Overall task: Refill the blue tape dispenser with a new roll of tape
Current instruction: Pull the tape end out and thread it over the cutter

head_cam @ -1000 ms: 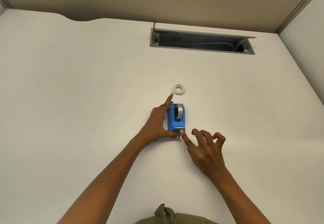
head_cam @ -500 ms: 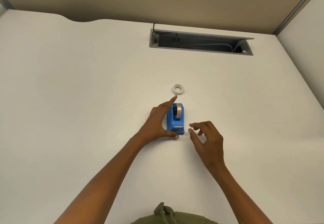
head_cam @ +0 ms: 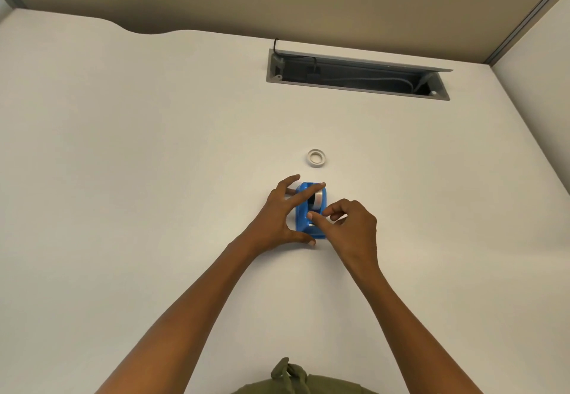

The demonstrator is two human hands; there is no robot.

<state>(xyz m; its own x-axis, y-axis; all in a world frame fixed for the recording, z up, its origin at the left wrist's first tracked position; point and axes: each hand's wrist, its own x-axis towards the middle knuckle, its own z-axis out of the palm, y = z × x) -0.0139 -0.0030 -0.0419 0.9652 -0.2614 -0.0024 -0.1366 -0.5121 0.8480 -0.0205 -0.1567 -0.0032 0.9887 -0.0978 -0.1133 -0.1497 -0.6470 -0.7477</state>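
Blue tape dispenser [head_cam: 303, 212] sits upright on the white desk [head_cam: 154, 177], in front of the person; a tape roll [head_cam: 318, 201] is seated in its cradle. Left hand [head_cam: 279, 216] braces the dispenser: thumb at its near end, fingers spread over its far end and left side, a loose clamp, not a closed fist. Right hand [head_cam: 348, 224] is at the dispenser's right side, index and thumb pinched together above the cutter end; whether a tape end is caught between them cannot be told. A second ring, white [head_cam: 316, 157], lies flat on the desk just beyond the dispenser, apart from it. Farther beyond, an open cable tray [head_cam: 357, 75] recessed in the desk.

Step in hand, as judged: leading the tape end toward the cutter. Next move calls for the dispenser held steady while the tape end is drawn forward onto the blade.
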